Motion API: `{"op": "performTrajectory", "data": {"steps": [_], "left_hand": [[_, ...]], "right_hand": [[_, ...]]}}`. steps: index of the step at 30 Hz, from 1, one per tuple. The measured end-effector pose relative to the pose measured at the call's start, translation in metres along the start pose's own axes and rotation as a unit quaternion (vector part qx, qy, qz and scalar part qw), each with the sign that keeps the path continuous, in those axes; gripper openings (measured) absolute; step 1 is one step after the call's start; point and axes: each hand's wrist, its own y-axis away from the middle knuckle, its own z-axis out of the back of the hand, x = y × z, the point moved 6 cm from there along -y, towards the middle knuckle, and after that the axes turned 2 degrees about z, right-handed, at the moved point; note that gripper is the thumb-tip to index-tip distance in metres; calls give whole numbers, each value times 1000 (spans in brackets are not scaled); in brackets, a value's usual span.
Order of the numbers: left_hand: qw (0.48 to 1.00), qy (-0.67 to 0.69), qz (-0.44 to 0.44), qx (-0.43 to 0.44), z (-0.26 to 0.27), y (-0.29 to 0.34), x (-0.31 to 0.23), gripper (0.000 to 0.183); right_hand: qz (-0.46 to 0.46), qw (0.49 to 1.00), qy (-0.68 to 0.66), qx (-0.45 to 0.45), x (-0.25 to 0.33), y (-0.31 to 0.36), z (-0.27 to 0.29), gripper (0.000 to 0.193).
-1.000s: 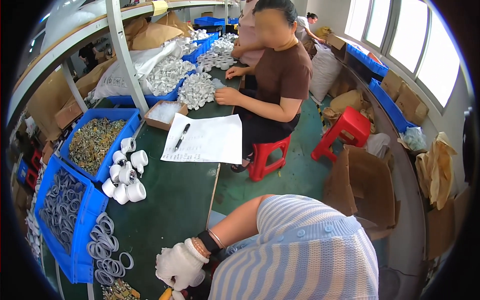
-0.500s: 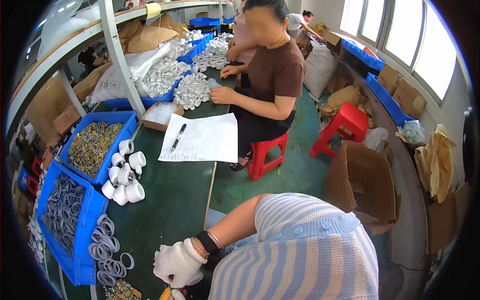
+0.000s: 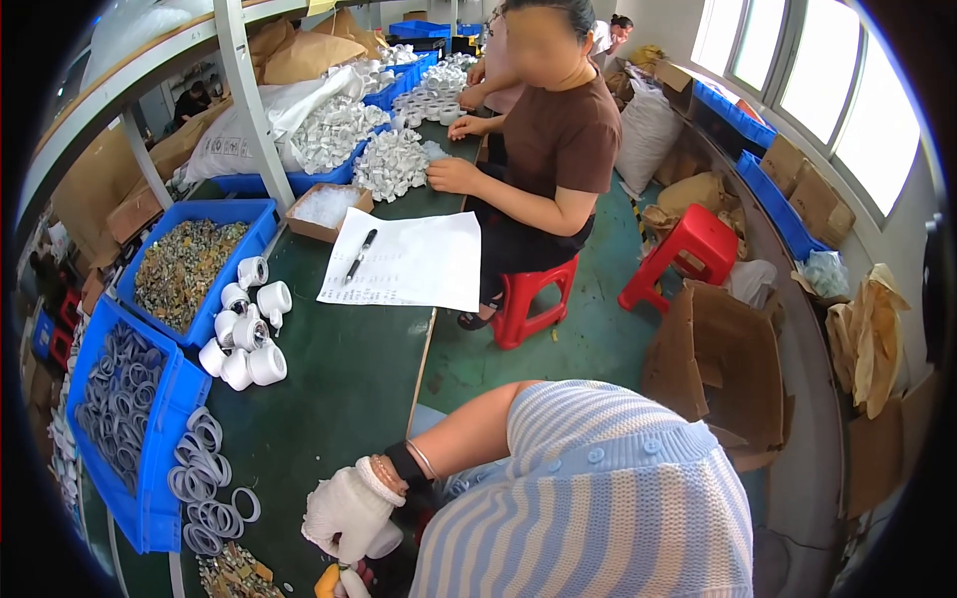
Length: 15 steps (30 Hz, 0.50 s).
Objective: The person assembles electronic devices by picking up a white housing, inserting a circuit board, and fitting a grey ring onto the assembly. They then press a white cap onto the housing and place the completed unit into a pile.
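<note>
My right hand (image 3: 344,513), in a white knitted glove with a black band and bracelets at the wrist, is low over the green table's front edge. Its fingers are curled over a whitish round housing (image 3: 384,541), partly hidden beneath the palm. At the bottom rim, yellow-and-white covered fingertips, apparently of my left hand (image 3: 344,580), come just below the right one; the rest of that hand is cut off. Left of my hands lie several loose grey rings (image 3: 204,468) and a small heap of circuit parts (image 3: 237,573).
Blue bins hold grey rings (image 3: 75,364) and small electronic parts (image 3: 261,227). White cylindrical housings (image 3: 267,364) stand beside them. A paper sheet with a pen (image 3: 424,259) lies ahead. A co-worker (image 3: 558,130) sits by white parts (image 3: 392,164); red stools (image 3: 538,289) and a cardboard box (image 3: 718,369) are right.
My right hand has tilted slightly, and more of the round housing beneath it shows. The table things sit a little higher in view. A far person's arm has come up toward their head.
</note>
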Motion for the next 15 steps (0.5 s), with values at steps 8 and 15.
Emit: {"op": "performTrajectory", "data": {"steps": [8, 15], "left_hand": [[999, -8, 34, 11, 2, -2, 1, 23], [995, 55, 81, -23, 5, -6, 10, 26]], "right_hand": [[-23, 999, 4, 35, -2, -5, -3, 27], [-40, 992, 115, 27, -1, -11, 2, 14]]}}
